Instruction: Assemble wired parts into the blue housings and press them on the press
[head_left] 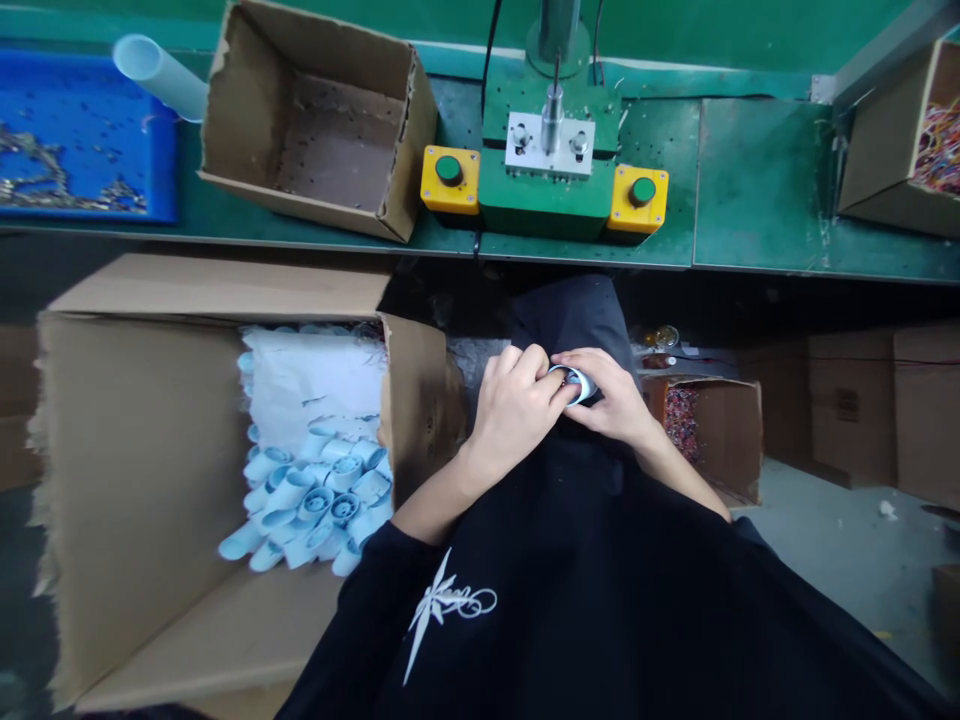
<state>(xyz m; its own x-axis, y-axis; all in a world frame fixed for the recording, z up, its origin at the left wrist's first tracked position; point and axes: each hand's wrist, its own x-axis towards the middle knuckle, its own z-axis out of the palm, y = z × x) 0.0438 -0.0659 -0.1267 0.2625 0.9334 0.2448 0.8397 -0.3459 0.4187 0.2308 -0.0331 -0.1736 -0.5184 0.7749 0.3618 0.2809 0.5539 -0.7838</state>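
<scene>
Above my lap I hold a light-blue plastic tube (589,388), its open end turned towards my left side. My right hand (611,400) is wrapped round the outside of the tube. The fingers of my left hand (521,395) are closed at the tube's mouth and reach partly inside it. Something small and reddish shows between those fingertips, too small to name. To my left, a large cardboard box (142,470) holds many similar light-blue tubes (315,500) and a white sheet (311,385).
On the green bench (761,190) stands a press (551,130) between two yellow button boxes (450,178). Left of it are a cardboard box (409,150) and a blue tray (161,160) of metal parts. A box of coloured wires (874,170) stands right; another small box (727,430) sits below.
</scene>
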